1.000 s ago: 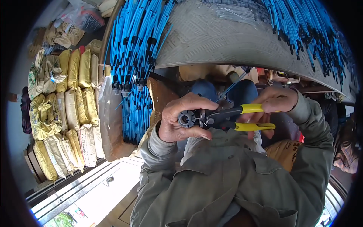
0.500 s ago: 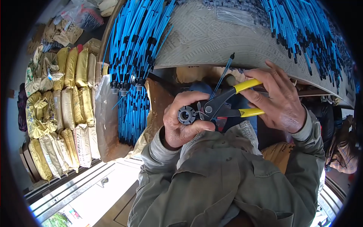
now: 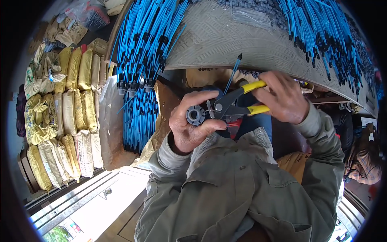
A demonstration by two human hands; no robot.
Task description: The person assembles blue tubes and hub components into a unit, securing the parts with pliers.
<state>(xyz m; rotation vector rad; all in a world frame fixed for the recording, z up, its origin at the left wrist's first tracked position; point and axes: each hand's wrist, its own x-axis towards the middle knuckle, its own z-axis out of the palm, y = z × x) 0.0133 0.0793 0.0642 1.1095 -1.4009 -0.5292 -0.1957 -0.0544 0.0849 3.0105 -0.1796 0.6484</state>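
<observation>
My left hand [image 3: 183, 131] is closed around a round dark grey fitting [image 3: 195, 115] with a slotted rim and a hole in its middle. Yellow-handled pliers [image 3: 219, 107] sit with their black jaw end against the fitting, between my left thumb and forefinger. Curled over both pliers handles, my right hand [image 3: 284, 99] grips them from the right, with the handles still apart. A thin blue tube [image 3: 232, 74] with a black tip rises beside the pliers; its lower end is hidden behind them.
Ahead is a grey textured worktop [image 3: 209, 38], its near edge just beyond my hands. Bundles of blue tubes with black fittings [image 3: 147, 44] hang over it at left, more blue tubes [image 3: 322, 36] lie at right. Stacked yellowish sacks [image 3: 72, 113] stand far left.
My right hand has shifted left and its outstretched fingers have curled round the handles, which are somewhat closer together. My left hand, fitting and pliers have moved slightly left.
</observation>
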